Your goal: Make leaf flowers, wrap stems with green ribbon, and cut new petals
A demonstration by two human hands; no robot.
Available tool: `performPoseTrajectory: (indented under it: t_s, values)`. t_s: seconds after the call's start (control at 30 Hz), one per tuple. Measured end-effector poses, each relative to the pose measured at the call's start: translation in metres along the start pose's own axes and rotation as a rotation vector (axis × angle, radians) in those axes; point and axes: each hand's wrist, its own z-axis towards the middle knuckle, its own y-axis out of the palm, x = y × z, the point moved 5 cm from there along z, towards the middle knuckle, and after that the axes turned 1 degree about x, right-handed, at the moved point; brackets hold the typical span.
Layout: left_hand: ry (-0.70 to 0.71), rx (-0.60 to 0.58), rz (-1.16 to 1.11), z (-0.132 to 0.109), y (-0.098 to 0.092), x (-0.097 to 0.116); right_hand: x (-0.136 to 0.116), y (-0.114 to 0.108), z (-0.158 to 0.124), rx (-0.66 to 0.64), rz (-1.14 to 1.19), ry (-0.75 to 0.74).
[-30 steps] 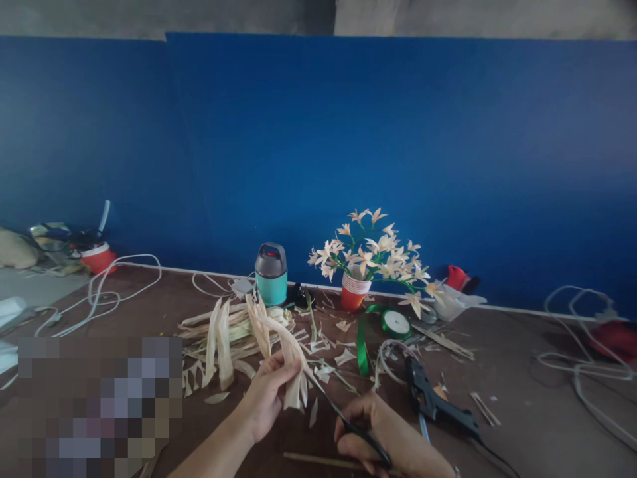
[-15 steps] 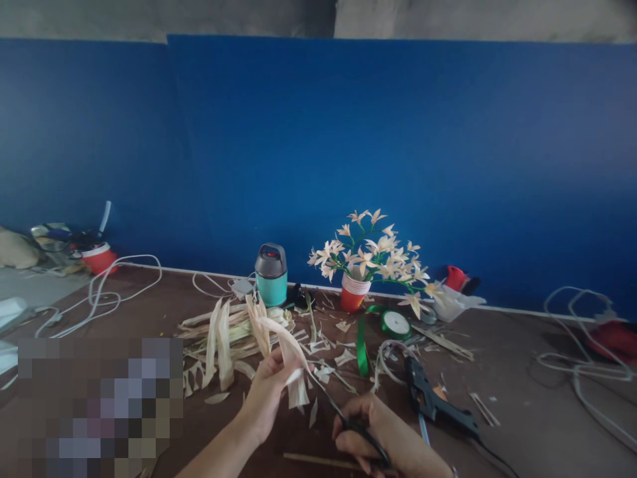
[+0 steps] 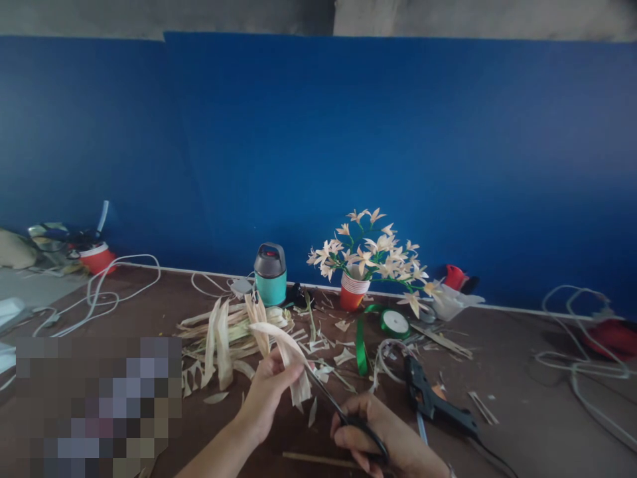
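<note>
Between the thumb and fingers of my left hand (image 3: 269, 395) is a pale strip of dried corn husk (image 3: 287, 345), bent over so one end hangs below the hand. My right hand (image 3: 371, 425) grips a pair of dark-handled scissors (image 3: 329, 397), whose blades reach up to the husk strip beside my left fingertips. Behind my left hand lies a heap of husk strips (image 3: 223, 338). Cut husk scraps (image 3: 344, 357) are scattered on the brown table (image 3: 527, 425) around both hands.
A black glue gun (image 3: 438, 405) with its cord lies right of my right hand. Behind are a green ribbon spool (image 3: 395, 323), a red cup (image 3: 352, 299) holding husk flowers (image 3: 378, 255), and a teal container (image 3: 271, 285). White cables (image 3: 102, 299) loop at left. A blue partition (image 3: 318, 146) stands behind.
The upper end of the husk strip has dropped slightly and curves more to the left. The scissor blades stay against the strip; both hands have hardly moved.
</note>
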Motion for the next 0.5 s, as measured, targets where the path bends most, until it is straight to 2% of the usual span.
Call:
performPoseTrajectory:
  t_s: [0.23,0.5]
  values:
    - [-0.001,-0.081,0.031,-0.0005,0.0018,0.0004,-0.0036,0.0001,-0.0002,0.022,-0.043,0.018]
    - [-0.028,-0.063,0.028,0.0001,0.0044,0.0011,-0.0055,-0.0007,-0.0023,0.054,-0.142,0.036]
